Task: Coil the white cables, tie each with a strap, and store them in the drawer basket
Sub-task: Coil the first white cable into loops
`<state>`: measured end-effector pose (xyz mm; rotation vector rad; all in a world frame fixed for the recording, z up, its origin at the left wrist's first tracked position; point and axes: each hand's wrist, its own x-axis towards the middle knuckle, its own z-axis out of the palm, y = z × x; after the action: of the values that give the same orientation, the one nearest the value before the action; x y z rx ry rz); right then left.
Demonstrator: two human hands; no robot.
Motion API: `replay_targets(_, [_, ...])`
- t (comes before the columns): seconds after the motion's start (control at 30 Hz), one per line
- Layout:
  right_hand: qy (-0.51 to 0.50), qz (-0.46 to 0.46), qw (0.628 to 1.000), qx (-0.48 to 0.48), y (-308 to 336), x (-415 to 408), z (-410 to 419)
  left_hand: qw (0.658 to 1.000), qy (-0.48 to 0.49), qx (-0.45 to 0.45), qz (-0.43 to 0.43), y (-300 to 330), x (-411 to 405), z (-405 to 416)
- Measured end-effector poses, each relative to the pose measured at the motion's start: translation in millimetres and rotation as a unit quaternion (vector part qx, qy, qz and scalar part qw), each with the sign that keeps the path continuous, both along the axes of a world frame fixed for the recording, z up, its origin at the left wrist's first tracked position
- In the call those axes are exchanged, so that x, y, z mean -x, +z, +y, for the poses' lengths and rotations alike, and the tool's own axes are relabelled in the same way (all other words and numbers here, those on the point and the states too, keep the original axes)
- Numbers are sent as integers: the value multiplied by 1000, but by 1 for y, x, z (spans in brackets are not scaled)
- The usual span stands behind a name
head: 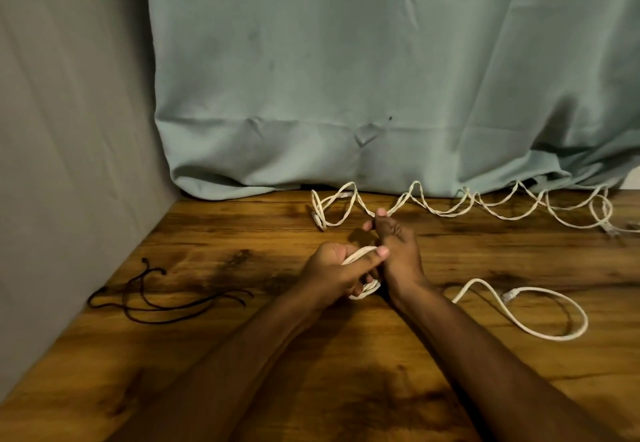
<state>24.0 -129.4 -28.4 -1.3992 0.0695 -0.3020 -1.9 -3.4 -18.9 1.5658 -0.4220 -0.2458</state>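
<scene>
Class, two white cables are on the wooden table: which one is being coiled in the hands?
The near white cable: both hands grip its coil, tail looping right. The far white cable lies zigzagged along the teal cloth.

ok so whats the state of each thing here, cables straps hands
coiled cable: partly wound, tail loose on the table
far cable: uncoiled, zigzag along the curtain
black straps: loose, unused, lying at the left
left hand: grips the coil
right hand: pinches a strand

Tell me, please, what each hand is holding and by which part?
The left hand grips the small coil of white cable by its loops. The right hand pinches the uncoiled run of that cable at its fingertips.
</scene>
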Motion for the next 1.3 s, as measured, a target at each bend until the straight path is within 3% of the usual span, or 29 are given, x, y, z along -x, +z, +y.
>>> replay_targets(0.13, [96,-103,987,82,-2,12,8,997,80,22,-5,0,-3,10])
replay_targets(0.27, [76,-182,944,266,-8,10,7,987,150,49,-20,4,-11,27])
replay_targets(0.43, [60,-195,863,461,-10,9,-4,952,257,163,12,13,-27,49])
replay_targets(0.6, [90,-187,800,563,-6,7,-17,902,344,256,35,21,-34,73])
replay_targets(0.7, [99,-214,770,593,-3,7,-22,893,373,249,29,21,-35,81])
replay_targets(1.03, [59,-373,662,647,1,28,6,952,287,96,-39,14,-19,61])
replay_targets(1.2, [57,-427,659,616,-2,31,21,983,177,47,-4,7,-13,46])
replay_targets(1.3, [18,-468,668,579,0,32,21,983,151,79,72,9,-10,42])
